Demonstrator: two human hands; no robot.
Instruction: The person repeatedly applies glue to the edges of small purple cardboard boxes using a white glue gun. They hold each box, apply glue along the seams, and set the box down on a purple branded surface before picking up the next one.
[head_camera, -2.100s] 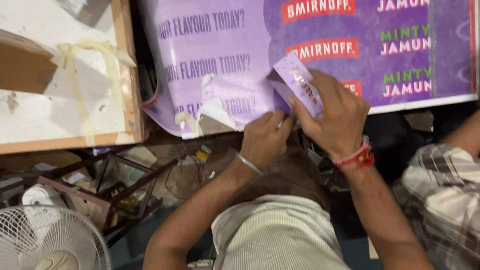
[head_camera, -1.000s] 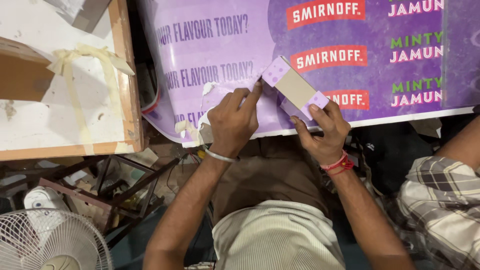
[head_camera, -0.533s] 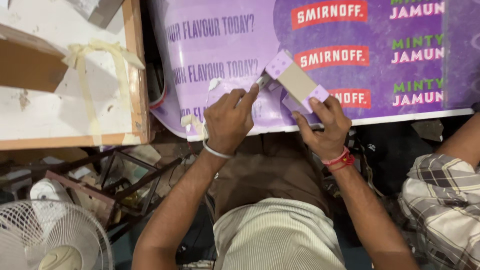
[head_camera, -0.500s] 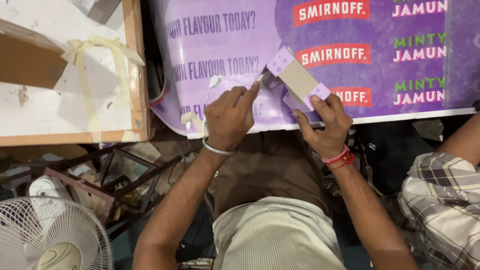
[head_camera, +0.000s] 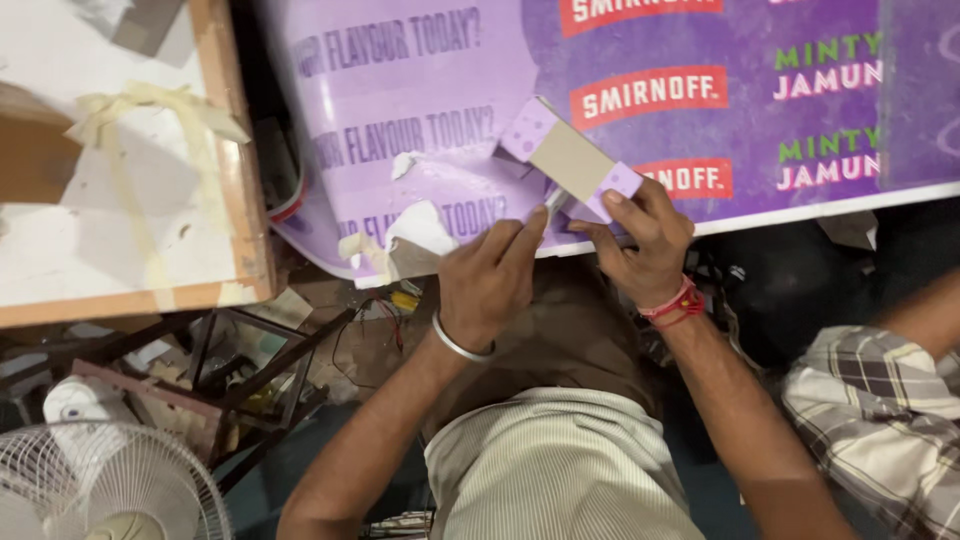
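Observation:
My right hand (head_camera: 640, 240), with a red thread at the wrist, grips the lower end of a small purple cardboard box (head_camera: 565, 160), its tan side facing up. The box lies tilted over a large purple printed sheet (head_camera: 450, 120). My left hand (head_camera: 490, 270), wearing a metal bangle, is curled just left of the box with its forefinger stretched toward the box's lower edge. A thin pale blade-like tool (head_camera: 555, 199) sticks out at that fingertip and touches the box. Torn white scraps (head_camera: 420, 230) lie on the sheet beside my left hand.
A white board with a wooden frame (head_camera: 225, 150) and strips of masking tape lies at the left. Below it are a dark metal frame (head_camera: 260, 370) with wires and a white fan (head_camera: 100, 490). Another person's checked sleeve (head_camera: 880, 410) is at the lower right.
The box was turned from upright in my right hand to lying tan side up, and my left hand came up to its lower edge. Over the last half second hardly anything moved.

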